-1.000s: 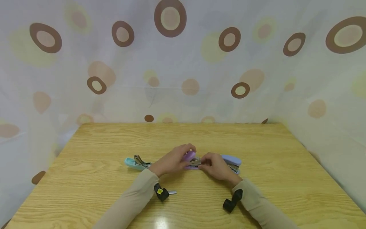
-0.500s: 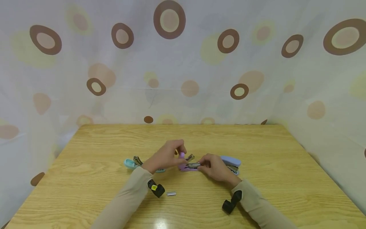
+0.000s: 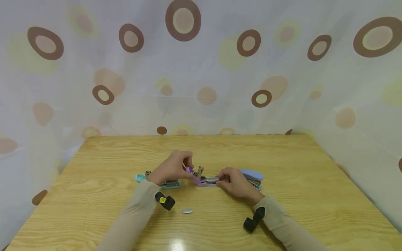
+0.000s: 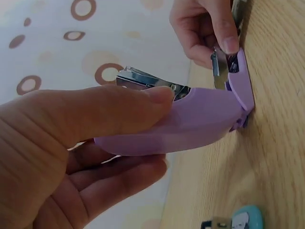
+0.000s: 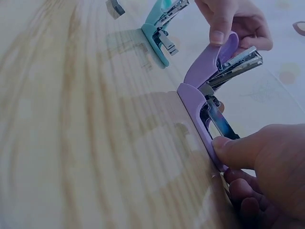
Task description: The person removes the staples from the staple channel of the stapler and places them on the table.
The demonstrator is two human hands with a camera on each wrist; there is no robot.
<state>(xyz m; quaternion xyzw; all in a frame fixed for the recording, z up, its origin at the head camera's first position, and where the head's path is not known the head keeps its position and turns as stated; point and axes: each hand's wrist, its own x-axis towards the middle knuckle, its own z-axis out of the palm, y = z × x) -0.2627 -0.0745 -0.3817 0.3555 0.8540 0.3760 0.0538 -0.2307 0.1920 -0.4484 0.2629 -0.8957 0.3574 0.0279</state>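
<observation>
A purple stapler (image 3: 197, 181) stands on the table between both hands, hinged wide apart. My left hand (image 3: 172, 167) pinches its raised top cover (image 4: 200, 119) between thumb and fingers, tilting it back to the left. From inside the cover a metal arm (image 5: 240, 62) sticks up. At the front end of the base (image 5: 193, 102), my right hand (image 3: 235, 182) grips with thumb and fingers and covers that tip. The silver staple channel (image 3: 209, 179) lies exposed along the base.
Left of it is a teal stapler (image 3: 171, 185), also spread apart and partly behind the left hand. A blue stapler (image 3: 252, 175) sits just beyond the right hand. Nearer the front lies a short silver staple strip (image 3: 187, 211). Patterned cloth (image 3: 207, 62) hangs behind the wooden table (image 3: 238, 150).
My left hand has swung the purple stapler's cover up and back to the left, exposing the channel. The right hand has stayed at the base's front end.
</observation>
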